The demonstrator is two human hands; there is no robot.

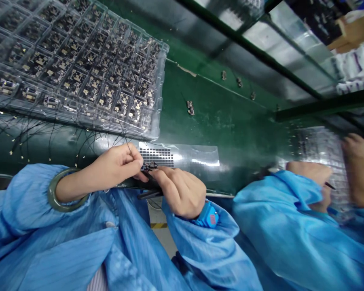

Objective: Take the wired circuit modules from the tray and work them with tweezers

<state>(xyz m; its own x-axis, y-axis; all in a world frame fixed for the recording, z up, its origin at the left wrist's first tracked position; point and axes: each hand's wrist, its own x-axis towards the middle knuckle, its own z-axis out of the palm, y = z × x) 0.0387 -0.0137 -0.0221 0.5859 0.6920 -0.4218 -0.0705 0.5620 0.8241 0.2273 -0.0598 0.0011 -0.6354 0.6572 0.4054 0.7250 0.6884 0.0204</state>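
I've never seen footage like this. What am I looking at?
No machine here: bare hands, seen by one camera on the person's head. The left hand and right hand meet at a small circuit part, which the left seems to pinch; whether the right holds a tool is unclear. On the green table lie a clear tray of small parts, thin black wires, a few loose parts and a clear sheet with black squares. The blue sleeve at far right is a co-worker's.

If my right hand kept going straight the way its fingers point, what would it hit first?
Most likely the small circuit board at the fingertips of the right hand, then the left hand just beyond; one view leaves depth unclear.
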